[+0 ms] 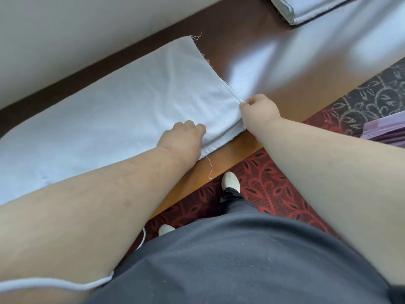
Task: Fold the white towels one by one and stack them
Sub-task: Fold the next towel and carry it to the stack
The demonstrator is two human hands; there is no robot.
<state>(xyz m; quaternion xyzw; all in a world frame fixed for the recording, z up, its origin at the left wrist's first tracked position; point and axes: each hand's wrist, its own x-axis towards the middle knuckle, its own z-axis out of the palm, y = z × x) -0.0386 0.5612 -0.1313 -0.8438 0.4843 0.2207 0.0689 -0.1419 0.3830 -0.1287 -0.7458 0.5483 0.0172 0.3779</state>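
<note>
Right hand (258, 110) reaches forward with the forearm stretched out from five o'clock, wrist straight, fingers curled into a tight pinch on the near right corner of the white towel (122, 110). Left hand (184, 139) lies at about eight o'clock from it, knuckles up, fingers curled down onto the towel's near edge; whether they grip the cloth or only press it I cannot tell. Its forearm runs in from seven o'clock and crosses over the towel's near left part.

Between the two hands the towel shows at least two layers along its near edge, so it is already folded over once. It lies flat on the brown wooden surface (306, 69), stretching from the hands toward nine o'clock, with frayed threads along its right end and one loose thread hanging over the surface edge.

At one o'clock, well apart, a stack of folded white towels (306, 9) sits on the same surface. Below the surface edge are a red patterned carpet (269, 178), a grey shirt, and white shoes (230, 182).
</note>
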